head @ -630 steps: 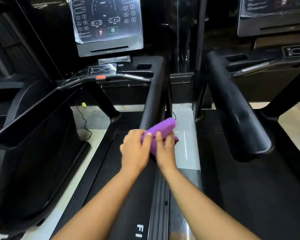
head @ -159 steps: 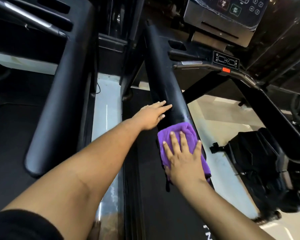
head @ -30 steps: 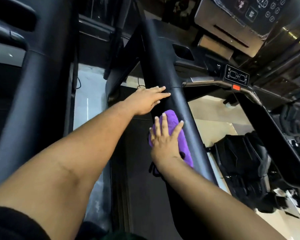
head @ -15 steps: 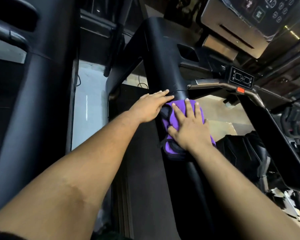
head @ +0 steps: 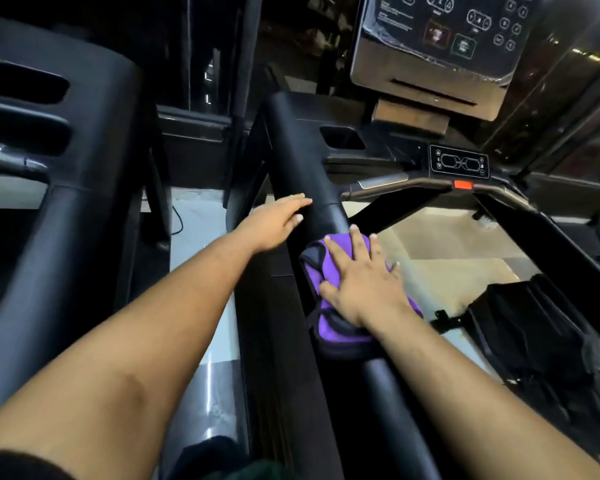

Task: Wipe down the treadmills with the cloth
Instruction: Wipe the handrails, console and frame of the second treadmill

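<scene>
On the handrail (head: 302, 174), right hand (head: 364, 282) presses cloth (head: 329, 332).

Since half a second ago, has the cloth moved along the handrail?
Yes. The purple cloth under the right hand has slid back down the handrail, away from the seam where the left hand rests.

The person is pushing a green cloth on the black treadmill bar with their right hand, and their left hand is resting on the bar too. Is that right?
Not quite: the soft cloth is purple, not green. The head view shows the right hand pressing it flat on the padded black treadmill side bar, while the left hand rests on the same bar further up.
</scene>
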Demonstrator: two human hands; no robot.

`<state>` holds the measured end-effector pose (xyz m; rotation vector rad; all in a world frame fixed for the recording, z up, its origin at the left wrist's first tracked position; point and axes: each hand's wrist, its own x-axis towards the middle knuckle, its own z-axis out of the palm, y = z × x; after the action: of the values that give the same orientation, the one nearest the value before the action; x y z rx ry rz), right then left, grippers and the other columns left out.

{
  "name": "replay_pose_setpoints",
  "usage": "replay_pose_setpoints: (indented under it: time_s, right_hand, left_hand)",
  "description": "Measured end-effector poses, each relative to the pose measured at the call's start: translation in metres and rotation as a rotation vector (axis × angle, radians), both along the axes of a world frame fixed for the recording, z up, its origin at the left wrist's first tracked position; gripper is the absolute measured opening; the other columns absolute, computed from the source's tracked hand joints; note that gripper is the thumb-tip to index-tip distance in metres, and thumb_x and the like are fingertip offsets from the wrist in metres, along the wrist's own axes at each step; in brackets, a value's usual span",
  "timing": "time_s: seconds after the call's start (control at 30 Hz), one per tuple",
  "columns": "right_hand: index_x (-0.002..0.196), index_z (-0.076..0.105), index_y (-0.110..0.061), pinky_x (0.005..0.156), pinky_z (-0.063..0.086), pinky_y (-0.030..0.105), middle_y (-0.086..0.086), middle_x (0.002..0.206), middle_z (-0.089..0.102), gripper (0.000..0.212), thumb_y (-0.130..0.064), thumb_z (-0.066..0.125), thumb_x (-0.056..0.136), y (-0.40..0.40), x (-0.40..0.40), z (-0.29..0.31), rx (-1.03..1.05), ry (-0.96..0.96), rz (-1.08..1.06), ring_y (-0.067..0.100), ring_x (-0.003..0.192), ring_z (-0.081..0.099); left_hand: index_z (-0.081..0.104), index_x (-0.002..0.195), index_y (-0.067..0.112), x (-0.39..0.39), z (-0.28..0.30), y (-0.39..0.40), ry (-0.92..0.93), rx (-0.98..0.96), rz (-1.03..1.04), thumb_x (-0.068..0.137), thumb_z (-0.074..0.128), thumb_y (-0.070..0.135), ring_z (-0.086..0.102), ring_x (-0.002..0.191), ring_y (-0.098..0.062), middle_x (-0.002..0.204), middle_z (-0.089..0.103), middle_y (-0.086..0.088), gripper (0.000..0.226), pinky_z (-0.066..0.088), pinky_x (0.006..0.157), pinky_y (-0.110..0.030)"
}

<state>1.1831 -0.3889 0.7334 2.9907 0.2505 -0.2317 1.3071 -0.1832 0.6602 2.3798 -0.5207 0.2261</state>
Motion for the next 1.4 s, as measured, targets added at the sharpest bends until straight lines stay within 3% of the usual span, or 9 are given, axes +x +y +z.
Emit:
replay_pose_setpoints:
  time_s: [0.17, 0.27, 0.37, 0.53, 0.73, 0.87, 1.07, 1.2, 1.4]
  right_hand:
    - [0.161, 0.002, -0.044, 0.118, 0.01, 0.073, 0.0, 0.171, -0.018, 0.079, -0.063, 0.042, 0.096, 0.03, 0.068, 0.01, 0.011, 0.029, -0.02, 0.033, 0.157, -0.013]
    - [0.164, 0.004, -0.034, 0.118, 0.007, 0.074, 0.009, 0.171, -0.014, 0.078, -0.058, 0.037, 0.097, 0.027, 0.038, 0.003, -0.133, -0.029, 0.094, 0.036, 0.157, -0.011]
    - [0.157, 0.039, -0.027, 0.114, 0.017, 0.076, 0.016, 0.168, 0.022, 0.08, -0.059, 0.048, 0.084, 0.012, -0.01, -0.011, -0.175, -0.153, 0.249, 0.039, 0.156, 0.016]
    - [0.163, -0.003, -0.035, 0.114, -0.006, 0.076, 0.009, 0.168, -0.026, 0.083, -0.062, 0.039, 0.097, 0.056, 0.087, -0.009, -0.341, -0.058, 0.21, 0.037, 0.153, -0.027]
    - [0.164, 0.003, -0.031, 0.115, -0.006, 0.073, 0.01, 0.169, -0.021, 0.082, -0.061, 0.041, 0.097, 0.083, 0.127, -0.014, -0.391, -0.044, 0.208, 0.035, 0.155, -0.023]
    - [0.158, 0.035, -0.033, 0.117, 0.013, 0.072, 0.008, 0.171, 0.014, 0.08, -0.06, 0.042, 0.084, 0.048, 0.08, -0.013, -0.219, -0.121, 0.2, 0.03, 0.159, 0.006]
    - [0.162, -0.001, -0.041, 0.12, 0.001, 0.069, 0.003, 0.171, -0.019, 0.08, -0.062, 0.039, 0.095, 0.082, 0.182, -0.001, -0.143, -0.075, 0.089, 0.03, 0.156, -0.021]
    - [0.162, 0.0, -0.039, 0.122, 0.005, 0.067, 0.002, 0.171, -0.018, 0.082, -0.062, 0.041, 0.095, 0.089, 0.24, 0.006, -0.046, -0.034, 0.0, 0.028, 0.156, -0.02]
    - [0.163, 0.02, -0.031, 0.119, 0.006, 0.071, 0.014, 0.171, 0.002, 0.087, -0.064, 0.042, 0.086, 0.082, 0.168, -0.004, -0.264, -0.105, 0.214, 0.037, 0.158, -0.002]
  left_hand:
    - [0.045, 0.152, 0.022, 0.038, 0.005, -0.005, 0.016, 0.04, -0.016, 0.106, 0.047, 0.024, 0.035, 0.15, -0.021, 0.163, 0.035, -0.003, 0.046, 0.034, 0.119, -0.043]
    - [0.042, 0.153, 0.026, 0.063, 0.0, 0.003, -0.004, 0.041, -0.035, 0.106, 0.044, 0.03, 0.033, 0.151, -0.021, 0.166, 0.03, 0.0, 0.047, 0.035, 0.117, -0.051]
    - [0.039, 0.155, 0.026, 0.095, -0.003, 0.018, -0.032, 0.06, -0.079, 0.107, 0.042, 0.03, 0.028, 0.153, -0.021, 0.167, 0.027, -0.001, 0.048, 0.031, 0.119, -0.054]
    - [0.044, 0.152, 0.022, 0.143, 0.011, 0.021, -0.075, 0.029, -0.108, 0.105, 0.038, 0.037, 0.029, 0.152, -0.02, 0.164, 0.034, -0.004, 0.05, 0.031, 0.12, -0.05]
    - [0.047, 0.15, 0.02, 0.177, 0.026, 0.023, -0.088, -0.034, -0.168, 0.108, 0.042, 0.031, 0.031, 0.151, -0.017, 0.16, 0.04, -0.004, 0.044, 0.029, 0.122, -0.045]
    - [0.044, 0.152, 0.026, 0.199, 0.016, 0.043, -0.067, 0.08, -0.169, 0.109, 0.04, 0.036, 0.023, 0.154, -0.012, 0.165, 0.032, 0.004, 0.044, 0.023, 0.123, -0.05]
    - [0.042, 0.153, 0.027, 0.224, 0.031, 0.043, -0.078, 0.097, -0.182, 0.109, 0.039, 0.037, 0.02, 0.155, -0.012, 0.166, 0.029, 0.005, 0.045, 0.02, 0.122, -0.049]
    - [0.041, 0.154, 0.027, 0.235, 0.043, 0.048, -0.044, 0.087, -0.178, 0.109, 0.038, 0.038, 0.018, 0.155, -0.012, 0.167, 0.027, 0.005, 0.046, 0.017, 0.122, -0.048]
    - [0.042, 0.153, 0.028, 0.259, 0.024, 0.086, -0.002, 0.123, -0.144, 0.108, 0.04, 0.04, 0.019, 0.155, -0.011, 0.166, 0.029, 0.005, 0.046, 0.018, 0.123, -0.053]
